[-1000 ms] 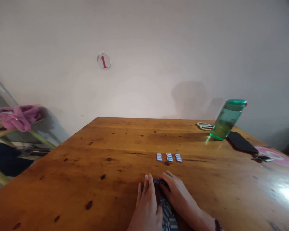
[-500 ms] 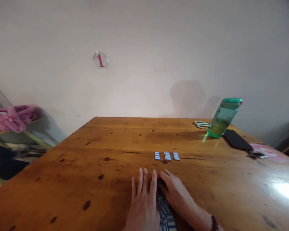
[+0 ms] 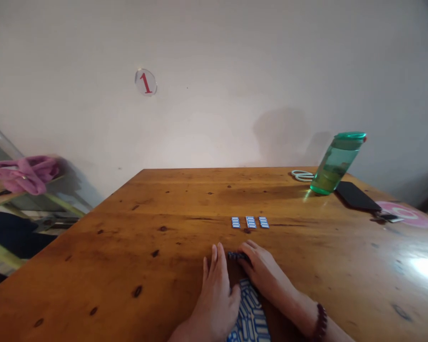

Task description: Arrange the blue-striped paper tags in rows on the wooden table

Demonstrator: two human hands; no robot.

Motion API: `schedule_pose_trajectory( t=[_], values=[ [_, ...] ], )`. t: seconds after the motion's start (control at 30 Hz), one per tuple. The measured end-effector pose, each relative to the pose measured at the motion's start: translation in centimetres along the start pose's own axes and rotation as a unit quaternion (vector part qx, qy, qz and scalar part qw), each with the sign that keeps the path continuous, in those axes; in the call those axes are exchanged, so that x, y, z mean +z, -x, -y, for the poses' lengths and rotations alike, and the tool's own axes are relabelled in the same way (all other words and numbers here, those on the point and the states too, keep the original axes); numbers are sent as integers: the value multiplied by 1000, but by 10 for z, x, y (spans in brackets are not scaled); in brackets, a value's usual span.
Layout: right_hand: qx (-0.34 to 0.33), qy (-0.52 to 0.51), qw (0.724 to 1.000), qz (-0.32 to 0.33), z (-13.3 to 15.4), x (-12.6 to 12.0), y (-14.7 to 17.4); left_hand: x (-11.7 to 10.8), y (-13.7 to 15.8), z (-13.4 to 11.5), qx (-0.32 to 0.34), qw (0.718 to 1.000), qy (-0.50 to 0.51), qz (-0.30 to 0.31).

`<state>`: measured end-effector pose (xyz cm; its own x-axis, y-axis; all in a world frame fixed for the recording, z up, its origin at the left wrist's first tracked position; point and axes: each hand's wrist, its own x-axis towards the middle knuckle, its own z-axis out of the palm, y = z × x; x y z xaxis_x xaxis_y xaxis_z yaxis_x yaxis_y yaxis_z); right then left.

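Note:
My left hand (image 3: 217, 294) rests on the table with its fingers stretched forward, holding nothing. Its thumb side touches the edge of a spread of small blue-and-white tiles (image 3: 251, 311), partly covered by the hand. Just ahead, a short row of dark blue tiles (image 3: 232, 255) stands between the fingertips of both hands. Curled fingers of my right hand (image 3: 266, 268) close on the right end of that row, hiding part of it. Farther off lie three small tile groups, a left one (image 3: 235, 223), a middle one (image 3: 250, 222) and a right one (image 3: 263, 223).
On the wooden table (image 3: 178, 204), a green bottle (image 3: 337, 164) stands at the back right beside a white cable (image 3: 302, 175). A black phone-like slab (image 3: 356, 196) and a pink round mat (image 3: 403, 213) lie beyond it. Pink cloth (image 3: 24, 173) hangs at far left.
My left hand has turned and its fingers have drawn closer together, uncovering the dark blue row. My right hand stays at that row. The view has tilted slightly downward.

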<state>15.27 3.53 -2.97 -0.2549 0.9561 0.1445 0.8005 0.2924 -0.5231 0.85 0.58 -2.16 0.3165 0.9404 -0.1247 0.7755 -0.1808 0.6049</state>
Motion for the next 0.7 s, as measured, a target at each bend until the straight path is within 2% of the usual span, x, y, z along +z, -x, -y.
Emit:
schedule_pose_trajectory(
  t=[0.4, 0.7],
  values=[
    [-14, -18, 1000, -2, -2, 2, -1, -4, 5, -9, -1, 999, 5, 43],
    [-17, 1, 1000, 2, -4, 4, -1, -3, 5, -8, -6, 999, 12, 38]
  ],
)
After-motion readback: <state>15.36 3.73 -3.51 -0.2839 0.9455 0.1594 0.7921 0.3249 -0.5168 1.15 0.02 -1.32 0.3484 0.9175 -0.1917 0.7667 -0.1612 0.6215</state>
